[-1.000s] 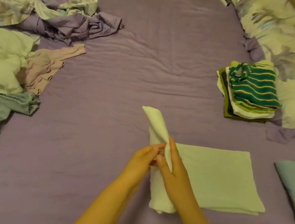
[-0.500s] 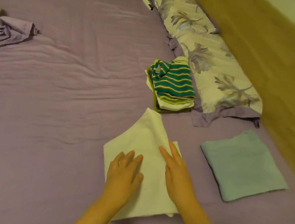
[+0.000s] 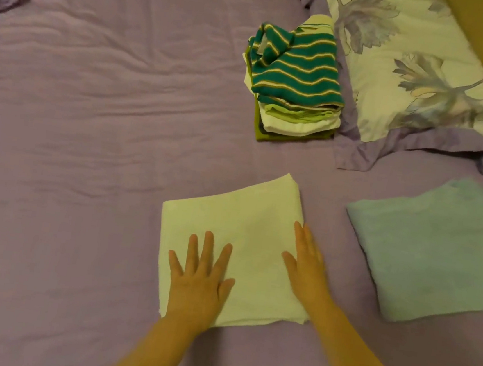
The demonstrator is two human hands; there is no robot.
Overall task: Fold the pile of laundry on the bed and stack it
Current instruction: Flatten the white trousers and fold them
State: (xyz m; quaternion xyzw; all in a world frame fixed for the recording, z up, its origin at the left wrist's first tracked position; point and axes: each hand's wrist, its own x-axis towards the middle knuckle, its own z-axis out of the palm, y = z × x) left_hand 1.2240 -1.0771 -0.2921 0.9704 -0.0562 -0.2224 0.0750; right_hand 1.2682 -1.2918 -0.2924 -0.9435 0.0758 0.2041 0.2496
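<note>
Hands (image 3: pixel 196 280) flat on folded towel (image 3: pixel 236 237), purple bed (image 3: pixel 97 110) — floral pillow (image 3: pixel 415 70)

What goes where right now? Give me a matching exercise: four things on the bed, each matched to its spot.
Things:
1. white towel
2. blue towel
3. striped top
4. pillow

Places:
A. on top of the folded stack
B. under both flat hands
C. far right, against the headboard side
D. lying alone, right of the hands

Pairs: 1-B, 2-D, 3-A, 4-C

The left hand and right hand lie flat.
</note>
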